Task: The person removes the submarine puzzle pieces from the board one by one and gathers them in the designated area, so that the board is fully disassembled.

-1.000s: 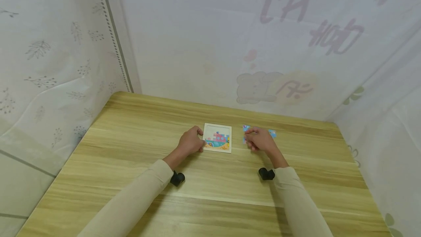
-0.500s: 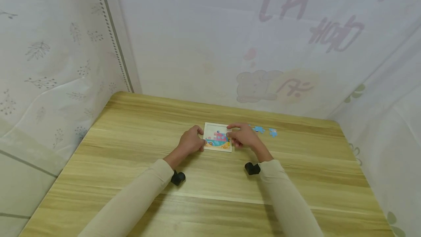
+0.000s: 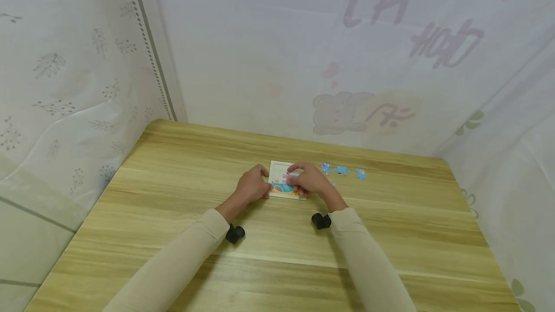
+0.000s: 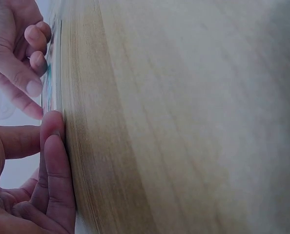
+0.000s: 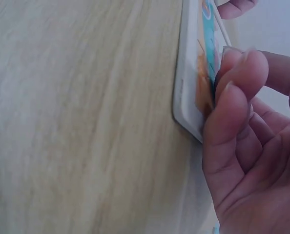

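Note:
A square jigsaw puzzle board (image 3: 277,188) with a pale frame lies on the table, partly filled with a pink, teal and orange ship picture. At its left edge my left hand (image 3: 253,184) grips the frame between thumb and fingers; the left wrist view shows those bent fingers (image 4: 58,180) at the board's side. Over the right half of the board is my right hand (image 3: 310,179), thumb and index bent as in a pinch round a puzzle piece that the fingers mostly hide. In the right wrist view its curled fingers (image 5: 228,117) are close above the board's surface.
Right of the board lie loose blue puzzle pieces (image 3: 342,170), one of them partly covered by the right hand. Each wrist carries a black camera mount (image 3: 321,221). Patterned cloth (image 3: 243,61) hangs behind the wooden table (image 3: 195,158) and at both sides.
My right hand has moved left from the loose pieces to above the board, uncovering several of those pieces. The left hand keeps its grip on the board's left edge.

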A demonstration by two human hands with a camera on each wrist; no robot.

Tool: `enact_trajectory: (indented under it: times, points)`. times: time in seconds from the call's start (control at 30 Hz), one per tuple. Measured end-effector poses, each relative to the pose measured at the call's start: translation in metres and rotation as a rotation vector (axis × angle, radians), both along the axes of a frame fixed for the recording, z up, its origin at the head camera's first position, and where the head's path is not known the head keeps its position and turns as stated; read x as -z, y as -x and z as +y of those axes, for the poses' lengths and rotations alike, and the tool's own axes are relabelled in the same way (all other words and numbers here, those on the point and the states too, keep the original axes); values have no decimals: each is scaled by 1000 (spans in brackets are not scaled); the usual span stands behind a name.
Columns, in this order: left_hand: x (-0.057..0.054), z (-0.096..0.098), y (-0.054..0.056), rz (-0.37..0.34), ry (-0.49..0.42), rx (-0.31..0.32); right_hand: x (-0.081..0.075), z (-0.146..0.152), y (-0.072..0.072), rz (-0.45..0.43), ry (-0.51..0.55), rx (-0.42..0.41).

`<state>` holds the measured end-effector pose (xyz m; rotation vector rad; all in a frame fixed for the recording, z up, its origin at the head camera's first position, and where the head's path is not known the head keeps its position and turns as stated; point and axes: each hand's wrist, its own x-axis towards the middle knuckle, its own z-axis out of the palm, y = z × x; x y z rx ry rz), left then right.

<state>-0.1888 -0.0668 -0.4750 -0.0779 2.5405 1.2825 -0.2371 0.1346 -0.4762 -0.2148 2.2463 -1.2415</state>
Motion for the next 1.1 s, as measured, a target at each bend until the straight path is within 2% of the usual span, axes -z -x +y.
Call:
enact_trajectory:
  times: [0.6,0.93,1.1]
  points:
    - [-1,0,-1,-1,-2,1,2,-3,0,10,32,11]
    - [1,-1,0,11,-12,3,4,0,-2,16,113,47]
    - [2,-1,0,21,-8,5,3,0,-4,33,101,39]
